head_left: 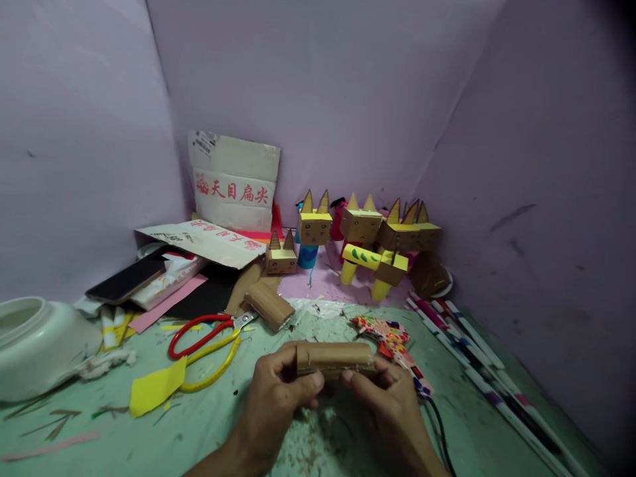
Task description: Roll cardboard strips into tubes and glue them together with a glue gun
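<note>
Apparently the build is at an early stage: the plain brown corrugated-cardboard block (334, 358) in hand has no ears, face or legs, while finished cardboard animal figures with pointed ears (314, 225) stand at the back. Left hand (278, 401) and right hand (390, 401) each pinch an end, fingers closed on it, just above the green surface (149, 437). Its long axis lies level, left to right. Red-and-yellow scissors (206, 344) lie nearby.
</note>
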A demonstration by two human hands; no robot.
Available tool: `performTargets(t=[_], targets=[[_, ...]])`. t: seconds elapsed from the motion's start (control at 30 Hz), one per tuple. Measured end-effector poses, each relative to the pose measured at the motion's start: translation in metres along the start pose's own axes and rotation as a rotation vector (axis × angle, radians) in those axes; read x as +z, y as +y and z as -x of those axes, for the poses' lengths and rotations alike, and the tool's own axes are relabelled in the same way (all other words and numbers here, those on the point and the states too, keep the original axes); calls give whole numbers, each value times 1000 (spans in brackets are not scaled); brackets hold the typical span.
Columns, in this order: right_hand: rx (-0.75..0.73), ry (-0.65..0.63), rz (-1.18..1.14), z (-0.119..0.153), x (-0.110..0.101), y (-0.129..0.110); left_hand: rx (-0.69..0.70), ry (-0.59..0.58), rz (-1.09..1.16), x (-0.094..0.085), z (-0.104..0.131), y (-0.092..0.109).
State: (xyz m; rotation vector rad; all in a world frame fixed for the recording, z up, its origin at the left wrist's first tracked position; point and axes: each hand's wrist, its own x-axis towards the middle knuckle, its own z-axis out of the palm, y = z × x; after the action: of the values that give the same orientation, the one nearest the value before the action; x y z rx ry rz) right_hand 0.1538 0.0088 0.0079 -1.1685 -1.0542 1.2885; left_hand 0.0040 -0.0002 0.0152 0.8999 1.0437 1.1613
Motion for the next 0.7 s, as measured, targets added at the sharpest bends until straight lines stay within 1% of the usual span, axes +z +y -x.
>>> performTargets(t=[0.13, 0.2, 0.3, 0.43, 0.53, 0.7], targets=[[40, -20, -2, -3, -4, 0, 87, 29, -60, -4, -1, 1], [30, -16, -2, -2, -2, 1, 123, 42, -85, -6, -3, 0], [7, -3, -11, 1, 1, 2, 137, 62, -91, -6, -5, 0], [52, -4, 29, 0, 0, 3, 77, 81, -48, -5, -5, 1], [74, -2, 37, -2, -5, 4, 31, 55, -34, -5, -5, 1], [73, 26, 2, -4, -9, 7, 14, 26, -63, -3, -4, 1]])
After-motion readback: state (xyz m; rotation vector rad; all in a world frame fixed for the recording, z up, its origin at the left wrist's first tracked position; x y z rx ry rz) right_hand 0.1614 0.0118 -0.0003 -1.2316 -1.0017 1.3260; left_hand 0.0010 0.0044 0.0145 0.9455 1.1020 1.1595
